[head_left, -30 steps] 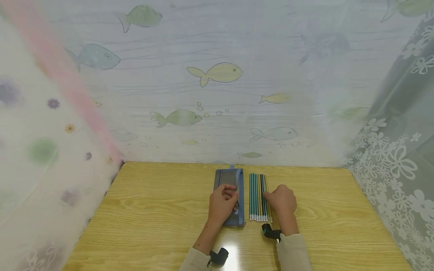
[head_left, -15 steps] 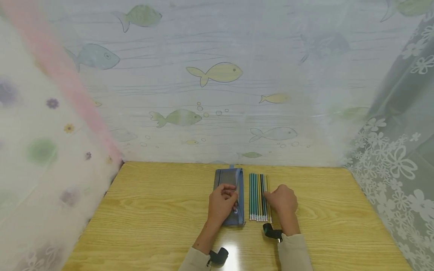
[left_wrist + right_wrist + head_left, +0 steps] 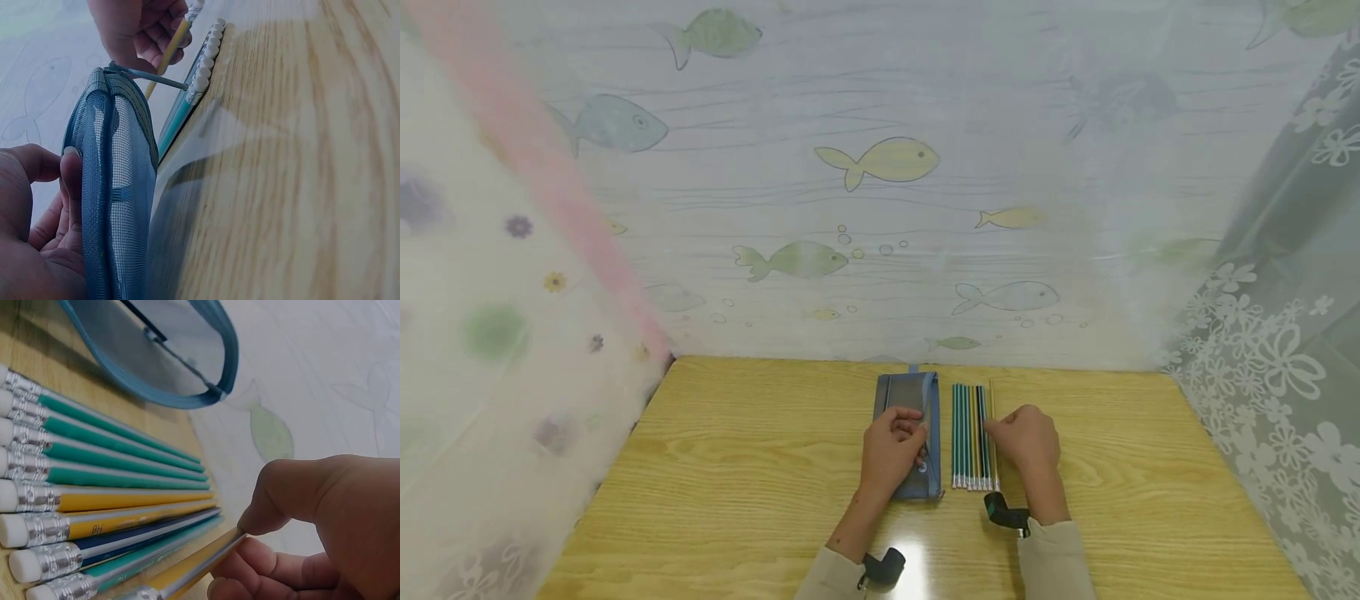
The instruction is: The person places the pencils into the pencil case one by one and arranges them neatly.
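A blue-grey mesh pencil case lies on the table. My left hand rests over it and pinches its edge between thumb and finger, as the left wrist view shows. In the right wrist view the case's zipped mouth gapes. Right of the case is a row of pencils, teal, yellow and dark blue, eraser ends towards me. My right hand pinches a yellow pencil with a silver stripe at the row's right side. Its eraser end stands higher than the row in the left wrist view.
The wood-grain table runs back to a wall sheet printed with fish. Floral sheets hang at left and right. A black wrist camera sits at the left wrist, another black camera at the right.
The yellow pencil in my right hand has straightened from a slight slant and shifted a little away from me. The right hand has moved slightly right; the left hand and case stay put.
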### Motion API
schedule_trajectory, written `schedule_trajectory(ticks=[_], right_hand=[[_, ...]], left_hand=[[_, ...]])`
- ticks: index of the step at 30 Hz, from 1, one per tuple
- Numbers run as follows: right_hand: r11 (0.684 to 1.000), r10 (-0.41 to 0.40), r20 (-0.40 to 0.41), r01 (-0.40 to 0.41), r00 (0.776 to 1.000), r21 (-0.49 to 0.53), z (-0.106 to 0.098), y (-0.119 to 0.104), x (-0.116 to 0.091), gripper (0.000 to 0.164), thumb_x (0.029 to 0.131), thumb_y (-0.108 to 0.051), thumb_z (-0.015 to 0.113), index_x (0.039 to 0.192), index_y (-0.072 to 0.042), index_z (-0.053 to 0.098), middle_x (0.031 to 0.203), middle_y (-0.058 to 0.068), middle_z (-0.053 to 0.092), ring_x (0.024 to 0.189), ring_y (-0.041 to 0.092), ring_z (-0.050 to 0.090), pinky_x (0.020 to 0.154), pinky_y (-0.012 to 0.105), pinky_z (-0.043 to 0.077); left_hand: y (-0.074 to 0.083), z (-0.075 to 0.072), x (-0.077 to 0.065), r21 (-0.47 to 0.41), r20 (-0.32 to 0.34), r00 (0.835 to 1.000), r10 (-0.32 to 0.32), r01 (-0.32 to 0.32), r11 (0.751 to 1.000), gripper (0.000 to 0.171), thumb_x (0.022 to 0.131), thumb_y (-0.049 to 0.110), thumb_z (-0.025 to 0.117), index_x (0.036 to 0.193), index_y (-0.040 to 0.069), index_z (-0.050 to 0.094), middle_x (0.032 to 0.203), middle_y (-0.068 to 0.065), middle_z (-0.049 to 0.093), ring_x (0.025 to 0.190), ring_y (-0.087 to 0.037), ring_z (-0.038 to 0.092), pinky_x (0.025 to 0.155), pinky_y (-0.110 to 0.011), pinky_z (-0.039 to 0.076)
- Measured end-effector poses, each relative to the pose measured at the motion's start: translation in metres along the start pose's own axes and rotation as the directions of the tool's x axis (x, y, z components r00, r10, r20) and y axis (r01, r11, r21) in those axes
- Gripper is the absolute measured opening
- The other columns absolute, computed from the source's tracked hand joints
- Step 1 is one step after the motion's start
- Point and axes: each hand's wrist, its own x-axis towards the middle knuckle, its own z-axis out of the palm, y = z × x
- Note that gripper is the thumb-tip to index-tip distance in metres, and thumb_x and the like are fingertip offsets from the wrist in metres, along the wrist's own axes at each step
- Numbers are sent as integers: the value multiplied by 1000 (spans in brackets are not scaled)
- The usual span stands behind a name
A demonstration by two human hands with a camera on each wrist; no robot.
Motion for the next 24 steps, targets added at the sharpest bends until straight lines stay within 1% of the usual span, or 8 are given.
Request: schedule_trajectory(ticks=[6,10,14,17,20,24], right_hand=[[999,-13,38,11,999,48,-1,-5,0,56,96,-30,73,47,-17,49,45,-8,37,44,9,31,43,24,25],[996,-43,57,39,997,78,0,-10,-1,54,95,-28,74,48,-17,49,45,-8,40,43,10,32,44,24,26],[992,-77,53,71,996,105,3,-14,-2,53,93,-25,73,48,-17,47,46,-8,40,44,10,30,45,24,25],[989,-90,56,83,994,126,6,-16,-3,51,93,-23,72,49,-17,46,46,-7,43,44,10,32,46,24,25],[986,-96,57,87,994,141,8,-19,-4,46,91,-21,70,50,-16,50,46,-5,50,44,12,39,45,25,27],[982,-110,50,101,993,158,11,-22,-4,39,88,-17,68,52,-15,54,48,-4,51,45,13,43,46,26,30]], left_hand=[[-2,0,1,-14,1,1000,2,-2,1000,17,96,8,78,111,3,73,82,-10,70,56,-13,65,50,-30,59],[-4,1,2,-26,-2,1000,9,-9,1000,18,95,8,78,111,1,73,82,-10,70,56,-13,65,50,-29,59],[-4,1,2,-29,-3,1000,10,-11,1000,19,95,8,79,111,1,73,82,-10,70,55,-13,65,50,-28,58],[-4,2,2,-26,-4,1000,6,-6,1000,19,95,8,79,111,1,72,81,-9,70,55,-13,65,49,-28,58],[-4,2,2,-25,-4,1000,2,-2,1000,19,95,8,79,111,0,72,81,-9,70,55,-13,65,49,-28,58],[-4,2,3,-25,1,1000,-2,2,1000,19,95,7,79,111,0,72,81,-9,70,55,-13,65,50,-29,59]])
